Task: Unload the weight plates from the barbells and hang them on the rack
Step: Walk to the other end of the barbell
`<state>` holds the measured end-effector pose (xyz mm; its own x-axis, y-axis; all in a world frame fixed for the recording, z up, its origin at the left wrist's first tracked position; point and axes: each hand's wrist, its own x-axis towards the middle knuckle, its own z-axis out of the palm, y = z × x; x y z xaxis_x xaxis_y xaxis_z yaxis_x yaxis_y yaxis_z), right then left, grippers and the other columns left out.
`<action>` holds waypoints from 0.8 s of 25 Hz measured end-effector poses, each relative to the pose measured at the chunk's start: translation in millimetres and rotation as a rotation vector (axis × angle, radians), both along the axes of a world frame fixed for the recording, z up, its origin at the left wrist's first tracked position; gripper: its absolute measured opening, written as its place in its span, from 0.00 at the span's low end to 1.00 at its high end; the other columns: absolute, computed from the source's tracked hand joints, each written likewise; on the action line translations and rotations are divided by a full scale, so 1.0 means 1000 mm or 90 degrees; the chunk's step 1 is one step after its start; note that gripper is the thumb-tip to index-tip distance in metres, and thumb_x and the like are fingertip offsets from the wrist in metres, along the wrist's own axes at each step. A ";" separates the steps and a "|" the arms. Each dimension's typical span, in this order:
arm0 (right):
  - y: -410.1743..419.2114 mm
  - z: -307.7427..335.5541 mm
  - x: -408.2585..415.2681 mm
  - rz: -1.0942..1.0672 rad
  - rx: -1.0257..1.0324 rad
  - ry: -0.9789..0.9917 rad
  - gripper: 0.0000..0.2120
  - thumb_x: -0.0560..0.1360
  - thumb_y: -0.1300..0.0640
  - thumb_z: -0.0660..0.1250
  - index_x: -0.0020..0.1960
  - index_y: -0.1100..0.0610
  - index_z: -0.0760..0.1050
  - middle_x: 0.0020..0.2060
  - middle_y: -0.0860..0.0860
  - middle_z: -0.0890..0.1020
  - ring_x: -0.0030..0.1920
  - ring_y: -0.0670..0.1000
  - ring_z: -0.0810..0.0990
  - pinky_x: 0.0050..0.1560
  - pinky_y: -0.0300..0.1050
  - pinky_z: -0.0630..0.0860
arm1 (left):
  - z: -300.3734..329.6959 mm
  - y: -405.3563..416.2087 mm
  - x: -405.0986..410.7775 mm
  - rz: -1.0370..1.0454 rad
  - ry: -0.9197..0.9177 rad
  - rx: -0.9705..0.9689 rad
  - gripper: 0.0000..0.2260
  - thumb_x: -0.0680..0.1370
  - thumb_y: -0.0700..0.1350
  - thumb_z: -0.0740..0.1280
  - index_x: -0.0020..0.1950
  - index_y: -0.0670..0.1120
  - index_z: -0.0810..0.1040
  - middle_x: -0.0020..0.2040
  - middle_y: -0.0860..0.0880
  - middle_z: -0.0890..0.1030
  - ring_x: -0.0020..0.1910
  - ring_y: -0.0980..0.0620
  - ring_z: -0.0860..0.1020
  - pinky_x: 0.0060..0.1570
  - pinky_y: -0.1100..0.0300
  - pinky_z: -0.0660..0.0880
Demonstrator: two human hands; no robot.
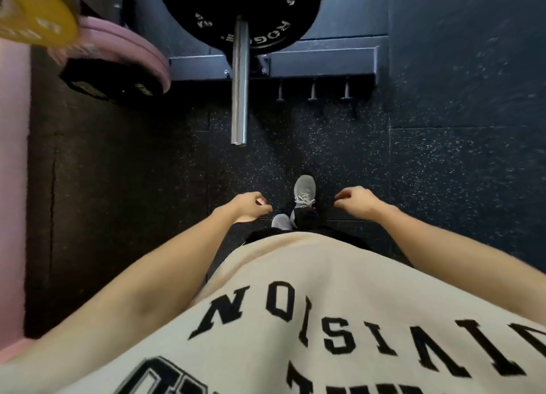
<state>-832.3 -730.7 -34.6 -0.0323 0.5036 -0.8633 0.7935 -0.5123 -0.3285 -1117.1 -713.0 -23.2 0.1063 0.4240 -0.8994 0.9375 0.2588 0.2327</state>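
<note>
A black weight plate (224,6) with white lettering sits on a steel barbell sleeve (240,86) that points toward me at top centre. At top left hang a yellow plate (35,15), pink plates (124,50) and a small black plate (112,83). My left hand (251,207) and my right hand (354,201) hang low in front of my body, well short of the sleeve's end. Both are empty with fingers loosely curled.
A dark blue rack base (325,65) with three short pegs (313,93) crosses behind the sleeve. Speckled black rubber floor (413,172) lies all around. A pink wall (11,186) runs down the left edge. My grey shoes (304,192) stand between my hands.
</note>
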 end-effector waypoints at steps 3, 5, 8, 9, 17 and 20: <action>-0.020 0.021 0.033 -0.115 0.035 -0.014 0.16 0.76 0.51 0.67 0.62 0.53 0.79 0.60 0.53 0.81 0.60 0.54 0.77 0.62 0.47 0.73 | 0.000 0.023 0.024 -0.051 -0.022 0.009 0.18 0.80 0.54 0.66 0.65 0.46 0.76 0.64 0.43 0.79 0.61 0.44 0.76 0.60 0.53 0.73; -0.048 0.027 0.052 -0.213 0.052 -0.020 0.15 0.76 0.51 0.67 0.61 0.52 0.79 0.59 0.53 0.81 0.61 0.54 0.77 0.63 0.47 0.73 | -0.001 0.032 0.051 -0.117 -0.035 0.010 0.17 0.81 0.54 0.65 0.65 0.45 0.76 0.64 0.43 0.78 0.62 0.44 0.76 0.61 0.52 0.73; -0.095 0.019 0.070 -0.294 0.045 -0.034 0.13 0.75 0.52 0.67 0.59 0.52 0.81 0.59 0.54 0.82 0.60 0.55 0.78 0.62 0.47 0.73 | -0.005 0.037 0.095 -0.216 -0.040 0.016 0.17 0.82 0.53 0.64 0.66 0.45 0.76 0.65 0.43 0.78 0.62 0.44 0.76 0.61 0.52 0.73; -0.109 0.013 0.079 -0.305 0.031 -0.036 0.13 0.75 0.51 0.67 0.58 0.52 0.81 0.60 0.55 0.81 0.61 0.56 0.78 0.62 0.47 0.73 | -0.007 0.036 0.114 -0.262 -0.036 0.017 0.17 0.81 0.53 0.64 0.65 0.45 0.76 0.64 0.43 0.78 0.61 0.44 0.76 0.59 0.52 0.73; -0.126 -0.009 0.226 -0.377 -0.021 0.003 0.12 0.77 0.53 0.67 0.58 0.54 0.81 0.59 0.53 0.82 0.59 0.54 0.78 0.58 0.43 0.72 | -0.018 0.042 0.308 -0.504 0.017 -0.015 0.17 0.81 0.54 0.65 0.65 0.46 0.76 0.64 0.44 0.79 0.61 0.45 0.77 0.60 0.52 0.73; -0.099 0.001 0.323 -0.457 0.019 -0.020 0.09 0.75 0.54 0.68 0.53 0.53 0.82 0.55 0.55 0.83 0.51 0.53 0.78 0.52 0.42 0.72 | -0.002 0.074 0.399 -0.475 -0.009 0.033 0.17 0.80 0.55 0.66 0.63 0.47 0.78 0.63 0.45 0.79 0.60 0.45 0.77 0.60 0.54 0.73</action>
